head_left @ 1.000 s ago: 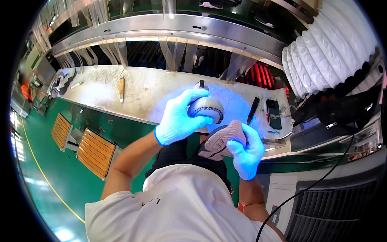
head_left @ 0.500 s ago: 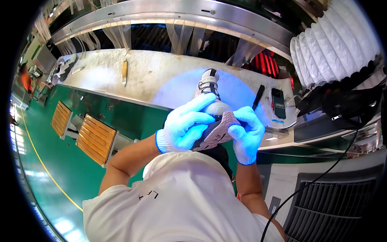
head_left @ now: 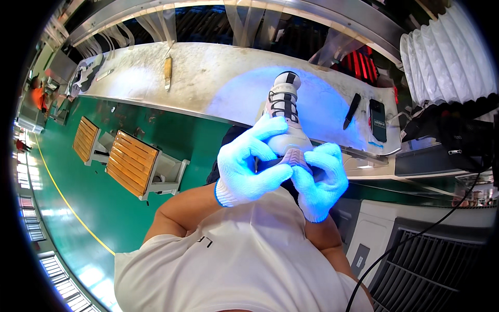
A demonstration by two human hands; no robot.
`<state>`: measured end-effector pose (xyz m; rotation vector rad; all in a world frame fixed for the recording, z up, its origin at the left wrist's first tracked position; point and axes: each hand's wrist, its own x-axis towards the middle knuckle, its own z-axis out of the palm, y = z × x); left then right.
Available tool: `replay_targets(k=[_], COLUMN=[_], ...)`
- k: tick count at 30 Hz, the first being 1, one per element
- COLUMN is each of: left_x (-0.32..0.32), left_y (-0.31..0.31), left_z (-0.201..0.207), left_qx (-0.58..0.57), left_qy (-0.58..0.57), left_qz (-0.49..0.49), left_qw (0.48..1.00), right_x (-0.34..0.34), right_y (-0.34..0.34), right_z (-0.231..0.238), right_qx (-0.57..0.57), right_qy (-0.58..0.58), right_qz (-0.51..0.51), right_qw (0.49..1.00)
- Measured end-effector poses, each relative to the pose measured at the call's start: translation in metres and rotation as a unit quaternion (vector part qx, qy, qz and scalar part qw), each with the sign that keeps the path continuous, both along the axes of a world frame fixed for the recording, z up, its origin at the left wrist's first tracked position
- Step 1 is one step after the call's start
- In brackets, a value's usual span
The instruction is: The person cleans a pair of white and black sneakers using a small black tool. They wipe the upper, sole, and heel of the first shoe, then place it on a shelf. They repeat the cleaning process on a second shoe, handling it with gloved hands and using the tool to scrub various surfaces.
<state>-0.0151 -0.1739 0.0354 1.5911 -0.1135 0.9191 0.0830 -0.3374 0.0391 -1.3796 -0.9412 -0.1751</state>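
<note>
Knit cloth gloves point(head_left: 249, 166); matt shoe point(head_left: 285, 112); slatted wood pallet point(head_left: 132, 161)

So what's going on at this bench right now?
A person in light blue gloves holds a white sneaker with dark stripes in both hands, toe end toward the body and heel pointing away over the pale workbench. The left hand wraps the toe from the side; the right hand presses at the sole edge. A black pen-like tool and a dark phone-like device lie on the bench.
</note>
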Motion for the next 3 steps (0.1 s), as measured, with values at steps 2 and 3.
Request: replay_targets(k=[2,3], left_x=[-0.0001,0.0009], left_y=[0.001,-0.0007], left_z=[0.0003,-0.0007], left_qx=[0.011,-0.004], left_qy=[0.011,0.008], left_qz=[-0.001,0.0], left_qw=[1.0,1.0], right_x=[0.0006,-0.0001], right_y=[-0.0009,-0.0025], right_z=[-0.0004,-0.0016], right_qx=[0.004,0.004], right_qy=[0.009,0.021], right_qz=[0.007,0.013], right_qw=[1.0,1.0])
